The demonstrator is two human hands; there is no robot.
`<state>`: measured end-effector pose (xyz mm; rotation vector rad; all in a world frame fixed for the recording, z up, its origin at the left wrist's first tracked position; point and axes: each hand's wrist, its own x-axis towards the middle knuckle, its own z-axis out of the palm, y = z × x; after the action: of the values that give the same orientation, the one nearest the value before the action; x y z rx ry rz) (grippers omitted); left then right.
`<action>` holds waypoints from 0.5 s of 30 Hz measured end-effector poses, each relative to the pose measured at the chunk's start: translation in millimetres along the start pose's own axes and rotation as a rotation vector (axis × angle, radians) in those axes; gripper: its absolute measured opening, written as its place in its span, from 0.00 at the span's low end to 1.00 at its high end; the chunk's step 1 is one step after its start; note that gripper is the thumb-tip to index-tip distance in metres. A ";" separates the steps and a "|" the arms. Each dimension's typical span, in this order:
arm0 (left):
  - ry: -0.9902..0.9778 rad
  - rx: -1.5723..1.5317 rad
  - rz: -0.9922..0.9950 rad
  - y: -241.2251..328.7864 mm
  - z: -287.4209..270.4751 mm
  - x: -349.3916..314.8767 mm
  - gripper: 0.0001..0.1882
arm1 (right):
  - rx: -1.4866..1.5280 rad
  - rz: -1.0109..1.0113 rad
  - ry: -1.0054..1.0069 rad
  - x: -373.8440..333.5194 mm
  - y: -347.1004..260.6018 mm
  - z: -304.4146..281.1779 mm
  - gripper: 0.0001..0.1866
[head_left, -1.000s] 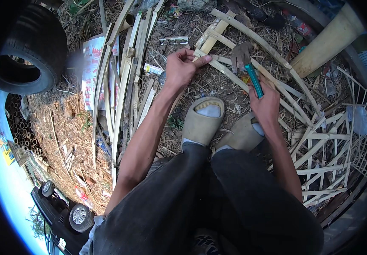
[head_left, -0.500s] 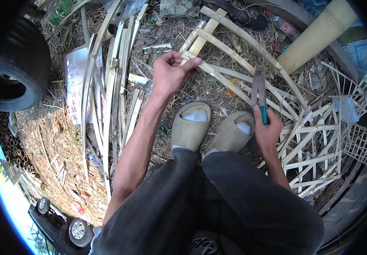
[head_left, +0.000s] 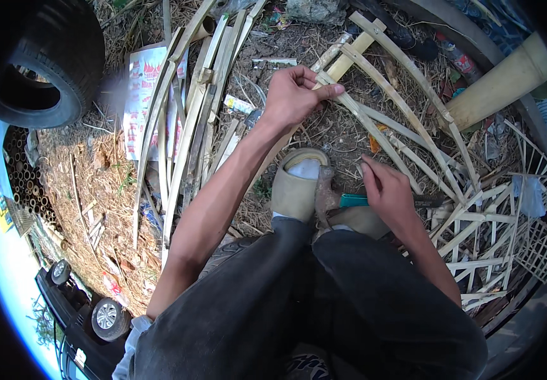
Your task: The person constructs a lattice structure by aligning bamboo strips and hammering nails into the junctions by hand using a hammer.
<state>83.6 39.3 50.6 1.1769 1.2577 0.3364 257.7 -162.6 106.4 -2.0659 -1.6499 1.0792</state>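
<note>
My left hand pinches the end of a pale bamboo strip, where it crosses the end of a frame of split bamboo. Over the toes of my right sandal, my right hand is closed, with the hammer's green handle passing behind its fingers. The worn metal hammer head points left, between my sandals. Thumb and forefinger meet at the top of this hand; anything tiny between them is too small to make out. A wider bamboo slat lies across the frame's far end.
Long bamboo strips lie in a bundle at left, over a printed sheet. A tyre stands far left. At right are a thick bamboo pole and a woven bamboo lattice. My left sandal is on the strawy ground.
My right hand has drawn the hammer back from the bamboo frame toward my feet, its head swinging from pointing away to pointing left. My left hand keeps its pinch; the whole view has shifted.
</note>
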 end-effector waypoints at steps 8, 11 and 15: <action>0.039 -0.015 0.020 7.2 7.1 -2.6 0.18 | -0.427 0.229 0.293 84.8 -13.3 65.3 0.19; 0.058 -0.083 0.011 15.9 6.9 -9.6 0.18 | -0.321 0.326 0.202 88.9 -31.2 64.6 0.14; 0.076 -0.166 0.000 18.9 11.7 -11.2 0.16 | -0.192 0.289 0.198 108.4 -45.0 61.1 0.13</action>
<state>96.9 33.1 70.7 1.0307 1.2701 0.4808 190.1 -62.2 52.9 -2.5041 -1.4396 0.7863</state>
